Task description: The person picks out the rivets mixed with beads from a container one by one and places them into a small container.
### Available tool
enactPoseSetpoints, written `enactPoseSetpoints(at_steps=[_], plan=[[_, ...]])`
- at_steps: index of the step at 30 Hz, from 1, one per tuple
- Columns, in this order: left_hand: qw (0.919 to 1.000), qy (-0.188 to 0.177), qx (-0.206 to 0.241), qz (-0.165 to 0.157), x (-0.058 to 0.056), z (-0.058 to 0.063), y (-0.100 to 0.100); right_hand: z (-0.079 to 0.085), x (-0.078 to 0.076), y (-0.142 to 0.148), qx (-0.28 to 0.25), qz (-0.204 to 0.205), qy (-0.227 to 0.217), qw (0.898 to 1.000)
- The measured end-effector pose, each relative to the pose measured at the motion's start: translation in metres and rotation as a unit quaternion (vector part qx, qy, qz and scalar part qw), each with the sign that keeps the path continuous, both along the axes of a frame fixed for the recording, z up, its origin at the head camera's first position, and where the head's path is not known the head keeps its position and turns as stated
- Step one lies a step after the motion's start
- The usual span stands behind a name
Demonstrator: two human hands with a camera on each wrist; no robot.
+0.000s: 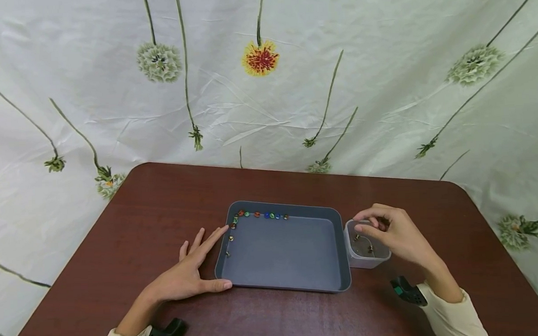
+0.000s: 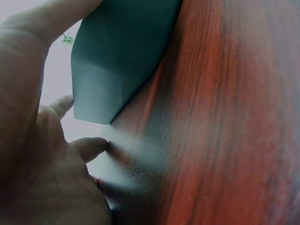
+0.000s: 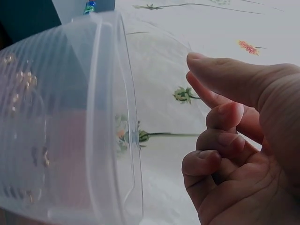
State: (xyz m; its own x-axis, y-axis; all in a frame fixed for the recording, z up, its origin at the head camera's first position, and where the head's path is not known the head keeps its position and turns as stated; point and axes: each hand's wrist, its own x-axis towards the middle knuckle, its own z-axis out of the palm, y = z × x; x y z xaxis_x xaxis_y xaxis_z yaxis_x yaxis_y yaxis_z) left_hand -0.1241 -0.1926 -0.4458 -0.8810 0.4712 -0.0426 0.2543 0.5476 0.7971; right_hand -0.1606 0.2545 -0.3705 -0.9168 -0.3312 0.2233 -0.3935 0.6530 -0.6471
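Note:
A grey rectangular tray [image 1: 281,251] lies on the table. Small round glass-like beads [image 1: 257,214] in red, green and blue line its back edge, and a few gold-coloured pieces [image 1: 231,238] run down its left side. My left hand [image 1: 188,272] rests at the tray's left rim, fingers spread and thumb at the front corner. Above a clear plastic container [image 1: 363,261] right of the tray hovers my right hand [image 1: 397,230]. Its thumb and index tips are close but apart, the other fingers curled, with nothing visible between them. Small shiny gold-coloured pieces [image 3: 28,79] lie inside the container.
The dark reddish-brown wooden table [image 1: 283,316] has rounded far corners. Behind it hangs a pale cloth [image 1: 231,105] printed with flowers. Black wrist devices [image 1: 168,333] sit at both cuffs. The container stands right against the tray's right side.

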Motion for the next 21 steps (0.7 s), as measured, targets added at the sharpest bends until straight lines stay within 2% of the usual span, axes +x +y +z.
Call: enactPoseSetpoints(at_steps=[21], plan=[[1.0, -0.002, 0.001, 0.003, 0.0, 0.0, -0.001, -0.001, -0.012, -0.039, 0.002, 0.049, -0.024, 0.999]])
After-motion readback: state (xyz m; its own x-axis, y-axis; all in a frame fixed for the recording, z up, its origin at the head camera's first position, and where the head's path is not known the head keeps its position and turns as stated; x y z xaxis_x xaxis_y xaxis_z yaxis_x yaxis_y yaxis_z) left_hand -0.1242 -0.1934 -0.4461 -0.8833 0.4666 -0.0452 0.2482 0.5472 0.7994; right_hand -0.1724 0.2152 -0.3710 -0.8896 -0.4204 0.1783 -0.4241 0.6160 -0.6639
